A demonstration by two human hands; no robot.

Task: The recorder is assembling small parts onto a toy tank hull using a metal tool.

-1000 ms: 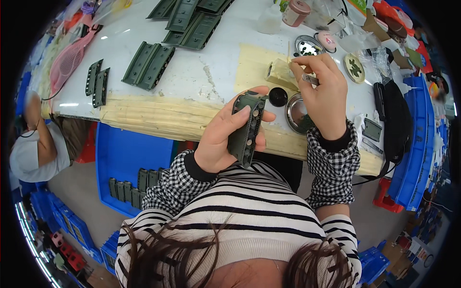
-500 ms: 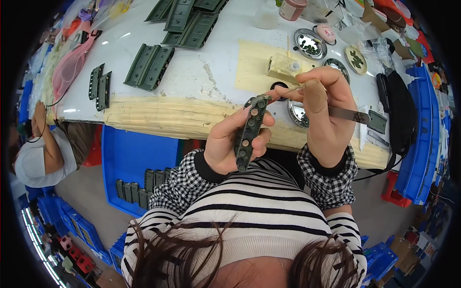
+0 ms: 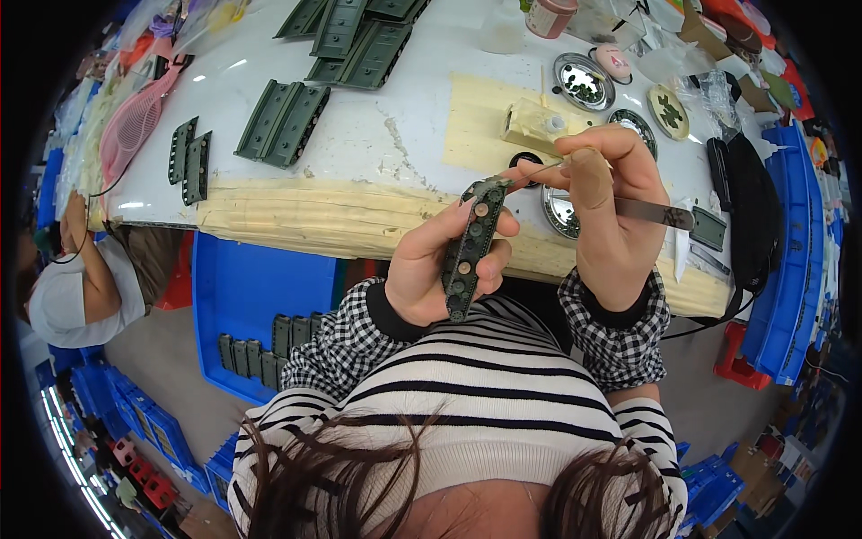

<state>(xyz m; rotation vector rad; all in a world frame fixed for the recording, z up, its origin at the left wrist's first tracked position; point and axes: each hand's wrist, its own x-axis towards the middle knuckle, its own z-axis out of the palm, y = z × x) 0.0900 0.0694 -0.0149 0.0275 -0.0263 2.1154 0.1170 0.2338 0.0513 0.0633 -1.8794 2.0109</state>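
My left hand [image 3: 422, 274] is closed around a dark green model tank track piece [image 3: 463, 265], a long narrow part with a row of wheels and a toothed edge, held tilted nearly upright. My right hand [image 3: 611, 202] is closed on flat metal tweezers [image 3: 651, 212], whose broad end sticks out to the right of the palm. Between thumb and forefinger, a thin point reaches left toward the upper end of the track piece. Whether the point touches it or carries a tiny part is too small to tell.
Green panels [image 3: 283, 124] and two track pieces [image 3: 194, 171] lie left on the table. Shiny dishes [image 3: 584, 81] of small green parts stand right, near a beige block [image 3: 530, 124]. Below the padded edge [image 3: 305, 216] sits a blue bin [image 3: 260, 260]. A person [image 3: 85, 278] sits far left.
The whole view has shifted very slightly. Both hands, the track piece and the tweezers keep nearly the same position to each other.
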